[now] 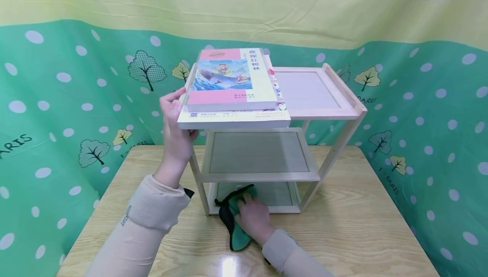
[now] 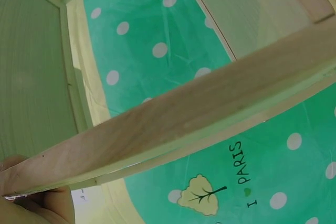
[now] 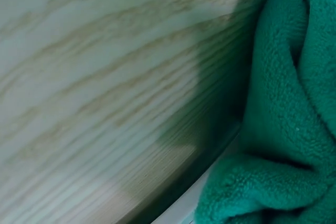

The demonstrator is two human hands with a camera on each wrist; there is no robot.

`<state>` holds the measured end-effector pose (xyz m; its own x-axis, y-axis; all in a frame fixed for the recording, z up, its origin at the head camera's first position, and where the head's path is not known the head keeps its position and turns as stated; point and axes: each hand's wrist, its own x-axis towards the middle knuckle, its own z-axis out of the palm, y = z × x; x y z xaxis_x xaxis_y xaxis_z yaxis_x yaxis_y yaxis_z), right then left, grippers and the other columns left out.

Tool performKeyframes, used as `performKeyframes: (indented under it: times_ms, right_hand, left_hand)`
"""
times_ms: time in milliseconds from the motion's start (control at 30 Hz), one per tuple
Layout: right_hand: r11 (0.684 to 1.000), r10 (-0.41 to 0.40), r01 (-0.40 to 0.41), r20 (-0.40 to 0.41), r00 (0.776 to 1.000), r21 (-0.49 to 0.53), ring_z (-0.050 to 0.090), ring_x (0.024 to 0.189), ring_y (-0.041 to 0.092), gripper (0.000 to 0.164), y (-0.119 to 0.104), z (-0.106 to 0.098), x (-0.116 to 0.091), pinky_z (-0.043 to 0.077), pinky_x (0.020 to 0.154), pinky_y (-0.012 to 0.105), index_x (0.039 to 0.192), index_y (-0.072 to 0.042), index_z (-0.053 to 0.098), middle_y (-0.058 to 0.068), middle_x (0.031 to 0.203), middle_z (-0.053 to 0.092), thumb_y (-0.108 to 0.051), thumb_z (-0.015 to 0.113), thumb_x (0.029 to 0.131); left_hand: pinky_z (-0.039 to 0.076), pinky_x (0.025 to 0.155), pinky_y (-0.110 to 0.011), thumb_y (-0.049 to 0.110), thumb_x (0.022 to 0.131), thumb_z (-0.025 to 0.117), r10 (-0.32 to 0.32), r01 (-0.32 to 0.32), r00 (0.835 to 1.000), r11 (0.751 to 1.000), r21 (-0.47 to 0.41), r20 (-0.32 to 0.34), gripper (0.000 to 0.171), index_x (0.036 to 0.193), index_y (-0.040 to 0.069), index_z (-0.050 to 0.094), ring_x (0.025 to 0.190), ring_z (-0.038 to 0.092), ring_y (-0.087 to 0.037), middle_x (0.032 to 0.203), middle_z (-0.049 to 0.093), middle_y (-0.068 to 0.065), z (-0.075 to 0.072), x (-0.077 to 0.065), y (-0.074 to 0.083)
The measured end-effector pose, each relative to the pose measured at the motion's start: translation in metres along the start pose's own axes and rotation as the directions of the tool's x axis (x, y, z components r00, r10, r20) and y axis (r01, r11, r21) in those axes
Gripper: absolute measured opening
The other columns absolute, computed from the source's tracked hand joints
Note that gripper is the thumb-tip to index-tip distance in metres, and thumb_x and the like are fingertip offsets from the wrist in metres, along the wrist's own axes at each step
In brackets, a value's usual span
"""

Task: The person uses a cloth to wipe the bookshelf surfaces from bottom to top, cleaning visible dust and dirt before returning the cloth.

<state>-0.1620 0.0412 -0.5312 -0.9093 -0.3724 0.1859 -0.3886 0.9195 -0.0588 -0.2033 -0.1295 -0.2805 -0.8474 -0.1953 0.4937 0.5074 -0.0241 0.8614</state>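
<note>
A three-tier pale wooden shelf (image 1: 305, 90) stands on the table. My left hand (image 1: 176, 131) grips its top left corner, beside two stacked books. In the left wrist view the fingers (image 2: 55, 205) wrap the end of a wooden post (image 2: 173, 114). Down at the lowest tier (image 1: 280, 198), my right hand (image 1: 254, 220) holds a green cloth (image 1: 240, 239) with black edging against the left part of that tier. Part of the cloth hangs over the front edge onto the table. Close up, the right wrist view has the cloth (image 3: 283, 93) bunched in folds; the right fingers are hidden there.
On the top tier lie a smaller pink-and-white book (image 1: 228, 97) and a larger book (image 1: 236, 123) under it. The middle tier (image 1: 259, 152) sits close above my right hand. A polka-dot curtain (image 1: 65, 99) surrounds the wooden table (image 1: 354, 226).
</note>
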Motion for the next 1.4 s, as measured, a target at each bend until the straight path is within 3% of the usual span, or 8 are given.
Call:
performKeyframes:
  times_ms: [233,400,867,1000,1200,1400]
  right_hand:
    - [0.997,-0.067,0.066,-0.014,0.998,-0.028,0.064,0.104,0.028,0.037,-0.003,0.006,0.001,0.058,0.071,0.035,0.119,-0.013,0.070,0.009,0.125,0.064,-0.030,0.067,0.086]
    - [0.996,-0.079,0.078,-0.028,0.996,-0.044,0.063,0.107,0.028,0.037,-0.005,0.011,0.003,0.057,0.074,0.038,0.120,-0.015,0.070,0.007,0.125,0.064,-0.030,0.067,0.086]
    - [0.994,-0.102,0.105,0.070,0.992,-0.039,0.058,0.119,0.031,0.044,-0.009,0.005,0.004,0.055,0.088,0.045,0.135,-0.020,0.062,0.004,0.137,0.059,-0.033,0.062,0.092]
    - [0.990,-0.126,0.131,0.075,0.989,-0.057,0.058,0.119,0.032,0.045,-0.009,0.007,0.004,0.055,0.089,0.046,0.136,-0.022,0.060,0.001,0.138,0.058,-0.035,0.061,0.093]
    - [0.977,-0.192,0.193,0.012,0.981,-0.087,0.060,0.113,0.031,0.043,-0.009,0.011,0.003,0.056,0.083,0.044,0.134,-0.024,0.063,-0.001,0.135,0.060,-0.036,0.063,0.092]
    - [0.974,-0.222,0.223,0.014,0.975,-0.047,0.061,0.113,0.031,0.041,-0.008,0.009,0.004,0.056,0.084,0.044,0.130,-0.025,0.065,-0.001,0.133,0.061,-0.031,0.066,0.090]
  left_hand:
    - [0.020,0.038,-0.022,0.042,0.098,0.025,-0.001,0.001,1.000,1.000,0.000,0.004,0.047,0.134,0.014,0.035,0.040,0.023,-0.007,0.070,0.057,0.002,0.000,0.000,0.000]
    - [0.020,0.038,-0.022,0.042,0.098,0.026,0.003,-0.003,1.000,1.000,0.003,0.006,0.047,0.134,0.014,0.035,0.040,0.023,-0.007,0.069,0.057,0.002,0.001,0.001,-0.001]
    - [0.020,0.038,-0.022,0.043,0.098,0.026,-0.006,0.006,1.000,1.000,0.005,0.001,0.047,0.134,0.015,0.035,0.040,0.023,-0.007,0.070,0.056,0.001,0.001,0.000,0.000]
    - [0.020,0.038,-0.022,0.042,0.098,0.025,-0.006,0.006,1.000,1.000,0.007,-0.005,0.046,0.134,0.015,0.036,0.041,0.023,-0.007,0.077,0.060,0.000,0.000,0.001,0.000]
    - [0.020,0.039,-0.022,0.042,0.098,0.025,-0.010,0.010,1.000,1.000,0.007,-0.007,0.046,0.134,0.016,0.036,0.042,0.024,-0.007,0.079,0.062,0.001,0.000,0.000,0.000]
    - [0.021,0.039,-0.022,0.042,0.098,0.025,-0.001,0.001,1.000,1.000,0.011,-0.004,0.046,0.133,0.015,0.036,0.042,0.024,-0.008,0.076,0.060,0.001,0.000,0.001,0.000]
